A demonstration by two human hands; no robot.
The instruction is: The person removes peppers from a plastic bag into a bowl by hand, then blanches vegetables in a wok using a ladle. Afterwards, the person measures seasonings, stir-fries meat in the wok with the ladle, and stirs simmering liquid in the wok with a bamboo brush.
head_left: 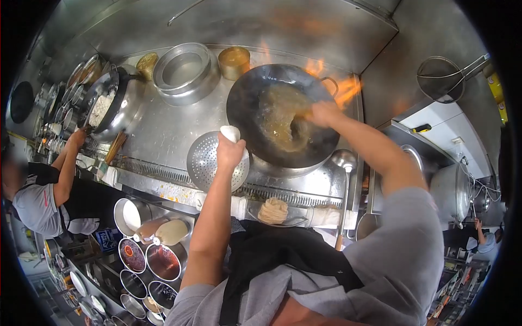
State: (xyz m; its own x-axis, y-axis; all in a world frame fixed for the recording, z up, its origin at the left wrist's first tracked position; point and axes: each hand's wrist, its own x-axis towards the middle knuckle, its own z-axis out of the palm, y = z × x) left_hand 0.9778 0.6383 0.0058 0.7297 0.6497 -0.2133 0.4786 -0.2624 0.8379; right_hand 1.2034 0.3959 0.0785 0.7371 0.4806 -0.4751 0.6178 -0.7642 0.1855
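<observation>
A large black wok [239, 106] stands on the burner, with cloudy brownish liquid [277, 117] in it. My right hand [322, 114] reaches over the wok's right side, blurred by motion and steam. A dark shape beneath it in the liquid may be a tool, but I cannot make it out. My left hand [231, 151] is closed round a white bundle [230, 132] that looks like folded cloth. It is above a round perforated strainer [202, 160] left of the wok; whether it also grips the strainer is unclear. A ladle [343, 158] rests to the right.
Flames [348, 91] rise behind the wok's right side. A metal pot [182, 73] and a brass-coloured can [234, 63] stand behind. Sauce containers [163, 263] sit lower left. A pale stringy bundle [273, 211] lies at the front edge. Another person [41, 201] works at left.
</observation>
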